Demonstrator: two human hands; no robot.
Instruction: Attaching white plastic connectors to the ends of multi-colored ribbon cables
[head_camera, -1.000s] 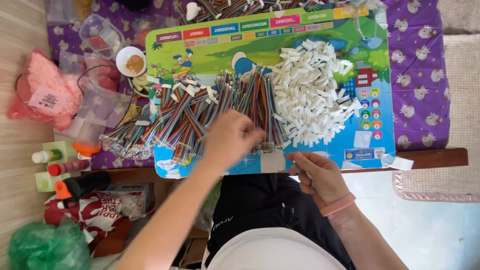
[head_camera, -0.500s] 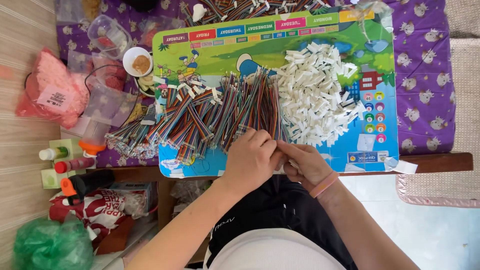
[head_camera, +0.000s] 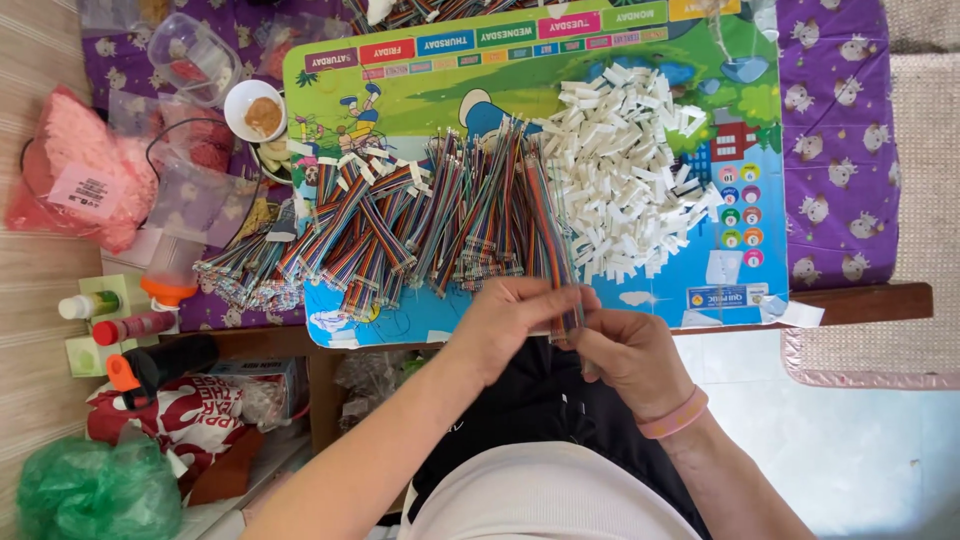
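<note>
Hands at the surface's near edge, left hand (head_camera: 515, 320) and right hand (head_camera: 625, 350), fingers pinching one multicoloured wire bundle (head_camera: 560, 270), white connector heap (head_camera: 630, 170) near the far right corner.

glossy plastic mat (head_camera: 420, 80), seemingly plastic-coated wires (head_camera: 420, 215)

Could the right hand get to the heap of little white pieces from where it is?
Probably yes: the right hand sits at the mat's near edge, the white pieces lie just beyond it, uncovered, though it is busy with a wire bundle.

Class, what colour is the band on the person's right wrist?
Pink: the wristband by the right hand shows in the head view, the only one.
</note>
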